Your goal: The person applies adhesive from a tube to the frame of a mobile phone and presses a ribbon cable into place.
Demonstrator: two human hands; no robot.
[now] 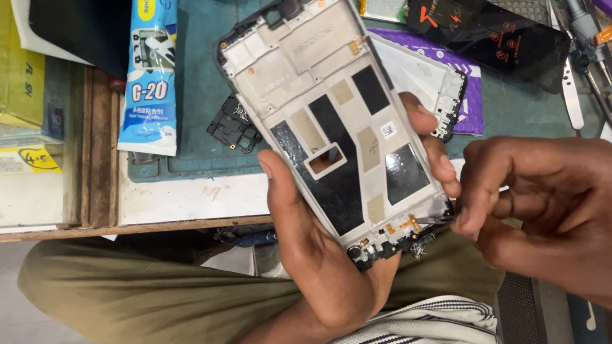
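Blue-white glue tube (150,67) lies left; left hand (324,262) fingers grip phone frame (333,107), right hand (557,220) pinching its corner.

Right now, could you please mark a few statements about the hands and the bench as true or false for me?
1. The left hand holds the phone frame. True.
2. The right hand grips the glue tube. False: it pinches at the frame's lower corner; the tube lies on the bench.
3. The black battery lies on the mat. True.
4. The frame lies flat on the mat. False: it is held up above the lap.
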